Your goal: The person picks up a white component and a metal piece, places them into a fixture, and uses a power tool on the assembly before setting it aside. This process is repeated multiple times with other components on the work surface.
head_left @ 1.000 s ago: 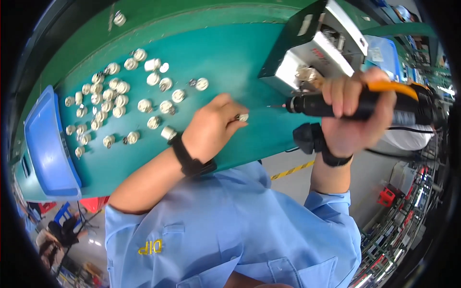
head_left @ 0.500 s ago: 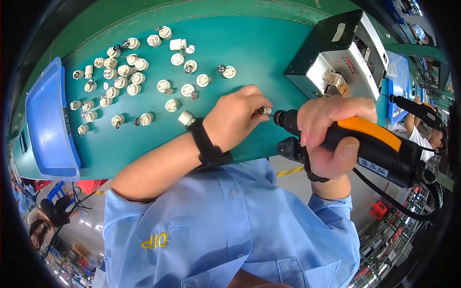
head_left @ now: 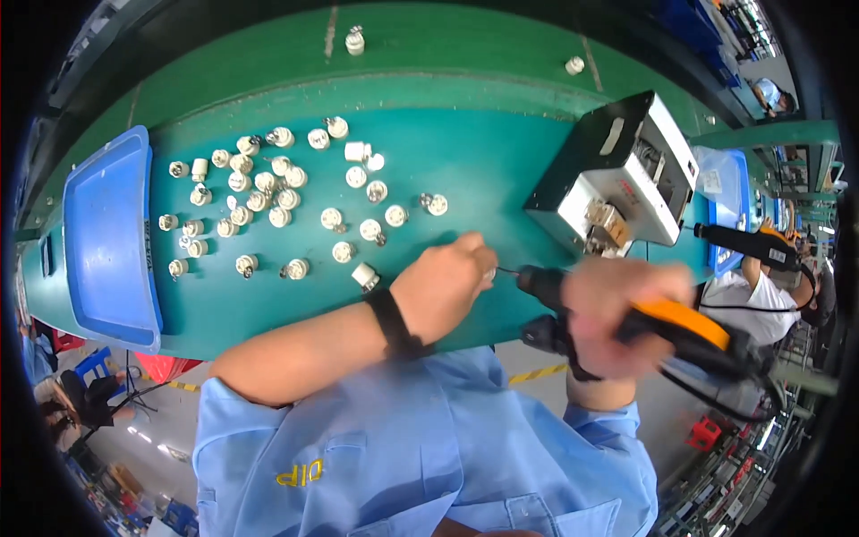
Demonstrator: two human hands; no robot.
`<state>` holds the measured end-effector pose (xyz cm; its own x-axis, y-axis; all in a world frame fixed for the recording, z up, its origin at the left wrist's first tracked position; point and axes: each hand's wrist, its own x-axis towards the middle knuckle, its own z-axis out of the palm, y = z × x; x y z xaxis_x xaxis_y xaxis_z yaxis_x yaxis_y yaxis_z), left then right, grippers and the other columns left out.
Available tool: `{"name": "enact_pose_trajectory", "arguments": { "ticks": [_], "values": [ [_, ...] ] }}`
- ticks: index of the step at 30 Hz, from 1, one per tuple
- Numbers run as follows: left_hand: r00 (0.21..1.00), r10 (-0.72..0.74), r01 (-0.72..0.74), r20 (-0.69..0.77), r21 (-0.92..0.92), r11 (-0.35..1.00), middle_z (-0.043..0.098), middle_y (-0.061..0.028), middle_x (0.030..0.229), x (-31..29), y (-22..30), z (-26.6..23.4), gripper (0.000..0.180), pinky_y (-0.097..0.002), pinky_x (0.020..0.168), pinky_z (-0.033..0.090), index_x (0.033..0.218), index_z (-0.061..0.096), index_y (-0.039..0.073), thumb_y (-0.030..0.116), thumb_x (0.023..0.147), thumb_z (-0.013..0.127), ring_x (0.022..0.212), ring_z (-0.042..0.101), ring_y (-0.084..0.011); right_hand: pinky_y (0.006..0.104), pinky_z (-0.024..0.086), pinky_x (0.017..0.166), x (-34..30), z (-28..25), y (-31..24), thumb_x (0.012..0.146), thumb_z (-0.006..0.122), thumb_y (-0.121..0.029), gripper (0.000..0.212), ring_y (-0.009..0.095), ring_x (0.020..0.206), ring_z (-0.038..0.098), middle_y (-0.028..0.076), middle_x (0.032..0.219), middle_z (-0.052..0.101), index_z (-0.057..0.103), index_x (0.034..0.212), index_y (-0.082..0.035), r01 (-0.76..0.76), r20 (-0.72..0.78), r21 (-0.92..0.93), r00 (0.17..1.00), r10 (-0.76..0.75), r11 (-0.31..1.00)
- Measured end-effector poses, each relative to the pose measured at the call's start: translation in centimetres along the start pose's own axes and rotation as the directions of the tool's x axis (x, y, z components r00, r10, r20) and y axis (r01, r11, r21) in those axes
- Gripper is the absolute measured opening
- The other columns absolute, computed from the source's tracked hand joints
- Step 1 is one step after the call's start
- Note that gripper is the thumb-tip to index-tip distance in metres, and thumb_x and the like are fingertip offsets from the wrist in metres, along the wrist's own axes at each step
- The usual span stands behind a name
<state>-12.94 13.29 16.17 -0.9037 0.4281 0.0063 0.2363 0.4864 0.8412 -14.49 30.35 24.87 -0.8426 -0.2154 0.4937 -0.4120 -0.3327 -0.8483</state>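
My left hand (head_left: 446,286), with a black band at its wrist, is closed in a pinch over the green work mat (head_left: 483,152). Only a sliver of a small whitish part (head_left: 490,274) shows at its fingertips. Motion smears my right hand (head_left: 617,309), which is wrapped round a black and orange electric screwdriver (head_left: 684,320). Its thin bit points left, its tip just short of the pinched part. Several white lamp sockets (head_left: 298,268) with small metal pieces attached lie scattered left of my left hand. One socket (head_left: 365,276) rests on its side close to that wrist.
A blue tray (head_left: 154,242) stands at the left end. At the right is a black and silver machine (head_left: 617,170) with a metal feeder. Beyond the mat, a green belt (head_left: 465,54) carries sockets. Another screwdriver (head_left: 747,246) and a person are farther right.
My view has tilted, bringing the far green belt into sight. The screwdriver has drawn slightly right from my left fingertips, baring more of its bit. Both hands keep their grip.
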Motion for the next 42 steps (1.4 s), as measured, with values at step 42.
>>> {"name": "enact_pose_trajectory", "arguments": {
  "ticks": [42],
  "values": [
    [0.885, 0.438, -0.457, 0.155, 0.468, 0.757, 0.059, -0.0128, 0.096, 36.5, 2.2, -3.0, 0.022, -0.0417, 0.08, 0.052, 0.099, 0.067, 0.012, 0.017, 0.077, 0.069, 0.088, 0.063, -0.0331, 0.0215, 0.038, 0.047, -6.9, -9.3, -6.6, 0.093, 0.057, -0.036, 0.03, 0.008, 0.045, 0.048, -0.003, 0.055, 0.047, 0.042, 0.096, -0.01, 0.182, -0.397, -0.458, 0.834, -0.384, 0.87]
  ]
}}
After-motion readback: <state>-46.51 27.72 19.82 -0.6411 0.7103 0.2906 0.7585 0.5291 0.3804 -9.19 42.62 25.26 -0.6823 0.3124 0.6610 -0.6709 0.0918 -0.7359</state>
